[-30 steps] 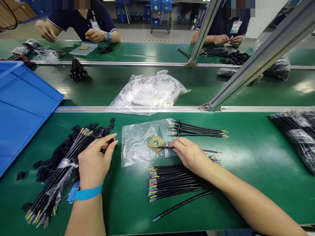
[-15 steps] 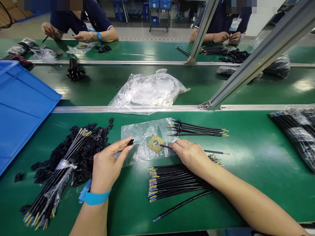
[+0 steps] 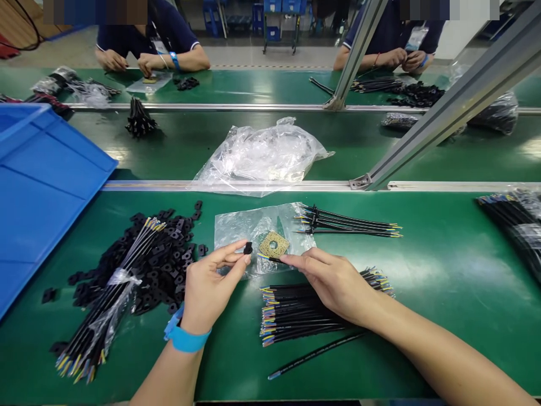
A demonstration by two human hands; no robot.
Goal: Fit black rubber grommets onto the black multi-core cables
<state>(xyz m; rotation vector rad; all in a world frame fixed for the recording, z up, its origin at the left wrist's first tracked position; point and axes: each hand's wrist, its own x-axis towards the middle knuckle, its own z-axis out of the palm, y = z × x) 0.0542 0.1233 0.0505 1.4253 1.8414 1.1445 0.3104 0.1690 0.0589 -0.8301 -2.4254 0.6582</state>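
Observation:
Between the thumb and forefinger of my left hand is a small black plastic clip, held just left of a yellowish sponge with a round hole. My right hand pinches a black cable close to its stripped end, where coloured wires point left toward the clip. Cable end and clip are apart. Beneath both lies a flat clear plastic bag with the sponge on it. A row of black cables lies below my right hand, and one loose cable rests nearer to me.
A heap of black clips and a tied cable bundle are at left, beside a blue bin. Several cables with clips lie behind my right hand. A metal post slants at right. Two co-workers sit opposite.
My left hand has moved right with the clip, closer to the sponge. The cable end has come off the sponge's hole to its lower edge, my right fingers now nearer its tip.

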